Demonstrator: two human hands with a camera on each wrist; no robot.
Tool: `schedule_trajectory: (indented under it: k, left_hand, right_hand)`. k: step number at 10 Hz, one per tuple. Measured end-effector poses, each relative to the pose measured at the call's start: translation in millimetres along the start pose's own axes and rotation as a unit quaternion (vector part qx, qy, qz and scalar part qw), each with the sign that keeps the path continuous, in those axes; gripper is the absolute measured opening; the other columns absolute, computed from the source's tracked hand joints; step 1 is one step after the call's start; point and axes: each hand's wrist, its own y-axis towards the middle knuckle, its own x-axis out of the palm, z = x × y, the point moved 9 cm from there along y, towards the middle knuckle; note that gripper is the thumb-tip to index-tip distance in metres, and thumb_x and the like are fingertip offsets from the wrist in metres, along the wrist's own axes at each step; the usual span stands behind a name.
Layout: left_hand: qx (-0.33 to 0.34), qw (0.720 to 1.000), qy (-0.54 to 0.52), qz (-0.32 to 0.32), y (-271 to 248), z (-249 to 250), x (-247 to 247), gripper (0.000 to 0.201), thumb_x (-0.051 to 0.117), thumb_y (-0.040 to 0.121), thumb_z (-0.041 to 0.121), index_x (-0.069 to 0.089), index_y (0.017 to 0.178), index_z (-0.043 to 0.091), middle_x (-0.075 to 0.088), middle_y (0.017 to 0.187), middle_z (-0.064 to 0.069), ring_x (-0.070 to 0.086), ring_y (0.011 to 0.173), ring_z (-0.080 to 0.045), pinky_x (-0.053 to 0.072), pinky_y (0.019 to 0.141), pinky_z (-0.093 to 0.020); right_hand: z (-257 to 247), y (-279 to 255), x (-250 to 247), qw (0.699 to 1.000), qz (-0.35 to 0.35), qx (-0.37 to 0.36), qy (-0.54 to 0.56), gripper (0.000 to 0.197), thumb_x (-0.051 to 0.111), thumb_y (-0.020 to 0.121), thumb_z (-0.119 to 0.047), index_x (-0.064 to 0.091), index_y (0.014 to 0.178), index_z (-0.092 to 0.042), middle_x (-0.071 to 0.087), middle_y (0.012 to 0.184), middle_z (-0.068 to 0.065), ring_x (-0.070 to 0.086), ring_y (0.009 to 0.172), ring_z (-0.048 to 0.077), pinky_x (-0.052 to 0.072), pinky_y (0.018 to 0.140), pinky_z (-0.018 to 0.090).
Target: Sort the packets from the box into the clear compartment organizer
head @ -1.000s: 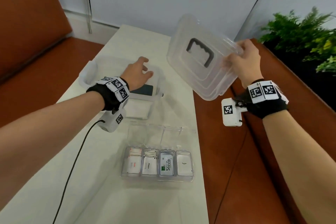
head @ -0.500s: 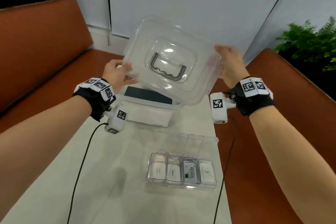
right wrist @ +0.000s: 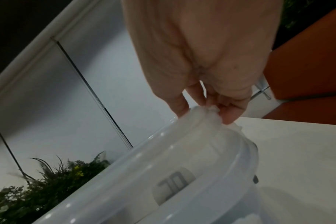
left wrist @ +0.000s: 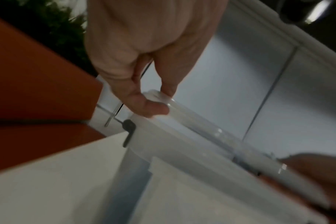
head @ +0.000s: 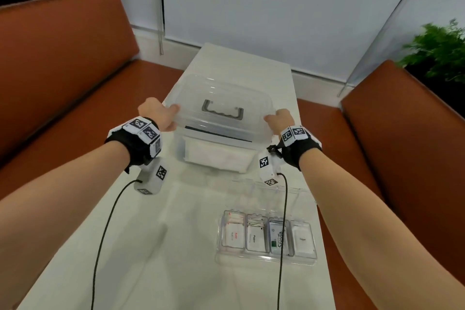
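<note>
A clear plastic box (head: 214, 153) stands on the white table, white packets visible through its front wall. Its clear lid (head: 224, 106) with a grey handle (head: 222, 112) lies on top of the box. My left hand (head: 158, 114) pinches the lid's left edge (left wrist: 163, 98) between thumb and fingers. My right hand (head: 279, 119) grips the lid's right corner (right wrist: 211, 112). Nearer me, the clear compartment organizer (head: 266, 236) lies with its lid swung open, and sorted packets fill its four compartments.
Orange bench seats (head: 63, 63) flank the narrow white table (head: 151, 246) on both sides. Green plants (head: 437, 50) stand behind the seat backs. Black cables (head: 105, 229) run from both wrist cameras across the table toward me.
The lid was held up in my right hand alone a second ago. My left hand joined it, and both hands have lowered the lid onto the box.
</note>
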Motion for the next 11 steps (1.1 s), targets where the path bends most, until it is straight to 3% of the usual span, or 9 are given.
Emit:
schedule_trajectory:
  k: [2, 3, 4, 5, 6, 7, 8, 9, 11]
  left_hand:
    - [0.029, 0.983, 0.179, -0.010, -1, -5, -1, 0.047, 0.057, 0.093, 0.041, 0.061, 0.107, -0.004, 0.064, 0.111, -0.020, 0.072, 0.077, -0.031, 0.058, 0.073, -0.034]
    - [0.018, 0.991, 0.127, -0.029, -2, -10, 4, 0.039, 0.062, 0.093, 0.029, 0.062, 0.105, -0.008, 0.069, 0.101, -0.022, 0.071, 0.086, -0.036, 0.058, 0.082, -0.046]
    - [0.021, 0.990, 0.137, -0.030, -5, -6, 5, 0.029, 0.064, 0.093, 0.027, 0.063, 0.089, -0.002, 0.071, 0.066, -0.011, 0.070, 0.080, -0.029, 0.057, 0.079, -0.036]
    - [0.013, 0.994, 0.104, -0.017, -5, -3, 3, 0.030, 0.065, 0.092, 0.032, 0.061, 0.093, 0.002, 0.057, 0.039, 0.003, 0.067, 0.064, -0.021, 0.053, 0.063, -0.026]
    - [0.017, 0.994, 0.104, -0.011, -10, -1, 2, 0.031, 0.064, 0.092, 0.031, 0.061, 0.098, 0.001, 0.057, 0.041, 0.002, 0.063, 0.059, -0.019, 0.048, 0.047, -0.018]
    - [0.031, 0.992, 0.121, -0.017, -8, -1, 4, 0.031, 0.062, 0.093, 0.029, 0.059, 0.096, -0.002, 0.065, 0.068, -0.009, 0.068, 0.075, -0.028, 0.046, 0.039, -0.015]
    - [0.020, 0.990, 0.133, -0.032, -13, -3, 9, 0.041, 0.055, 0.097, 0.033, 0.057, 0.108, -0.007, 0.068, 0.102, -0.022, 0.068, 0.096, -0.036, 0.060, 0.065, -0.032]
    - [0.049, 0.981, 0.188, -0.006, -17, 1, 9, 0.057, 0.049, 0.099, 0.040, 0.049, 0.128, -0.008, 0.056, 0.128, -0.027, 0.054, 0.117, -0.042, 0.047, 0.095, -0.045]
    - [0.146, 0.977, 0.154, 0.015, -50, 24, -2, 0.050, 0.056, 0.095, 0.025, 0.041, 0.138, 0.004, 0.044, 0.138, -0.022, 0.048, 0.121, -0.038, 0.039, 0.097, -0.040]
  right_hand:
    - [-1, -5, 4, 0.992, 0.000, 0.011, -0.128, 0.041, 0.050, 0.094, -0.028, 0.052, 0.125, 0.000, 0.049, 0.135, 0.019, 0.049, 0.121, 0.037, 0.042, 0.101, 0.042]
    - [4, -7, 7, 0.993, 0.001, 0.026, -0.111, 0.040, 0.051, 0.094, -0.024, 0.053, 0.122, 0.006, 0.056, 0.126, 0.023, 0.054, 0.115, 0.039, 0.048, 0.095, 0.045]
    - [7, -8, 5, 0.997, 0.002, 0.031, -0.075, 0.033, 0.053, 0.093, -0.016, 0.056, 0.115, 0.009, 0.061, 0.119, 0.024, 0.060, 0.107, 0.038, 0.052, 0.091, 0.044]
    - [15, -12, 3, 0.998, -0.001, 0.042, -0.043, 0.033, 0.060, 0.090, -0.015, 0.056, 0.113, 0.009, 0.063, 0.116, 0.024, 0.062, 0.105, 0.038, 0.053, 0.090, 0.046]
    - [17, -20, 1, 0.999, -0.001, 0.041, -0.030, 0.038, 0.065, 0.088, -0.021, 0.056, 0.113, 0.008, 0.063, 0.116, 0.023, 0.063, 0.104, 0.037, 0.054, 0.089, 0.045]
    - [18, -25, 2, 0.999, -0.010, 0.032, -0.031, 0.040, 0.066, 0.088, -0.024, 0.056, 0.113, 0.006, 0.064, 0.115, 0.023, 0.064, 0.103, 0.037, 0.054, 0.089, 0.044]
    - [21, -35, -1, 0.998, -0.018, 0.032, -0.046, 0.043, 0.061, 0.091, -0.030, 0.056, 0.116, 0.006, 0.065, 0.114, 0.022, 0.065, 0.101, 0.035, 0.053, 0.090, 0.041]
    - [24, -40, -8, 0.998, -0.011, 0.025, -0.052, 0.050, 0.057, 0.094, -0.031, 0.049, 0.128, 0.004, 0.059, 0.124, 0.020, 0.060, 0.111, 0.034, 0.050, 0.095, 0.042]
    - [8, -71, -44, 0.995, 0.038, -0.057, -0.075, 0.033, 0.055, 0.091, -0.014, 0.062, 0.120, 0.002, 0.062, 0.123, 0.019, 0.059, 0.110, 0.033, 0.050, 0.095, 0.043]
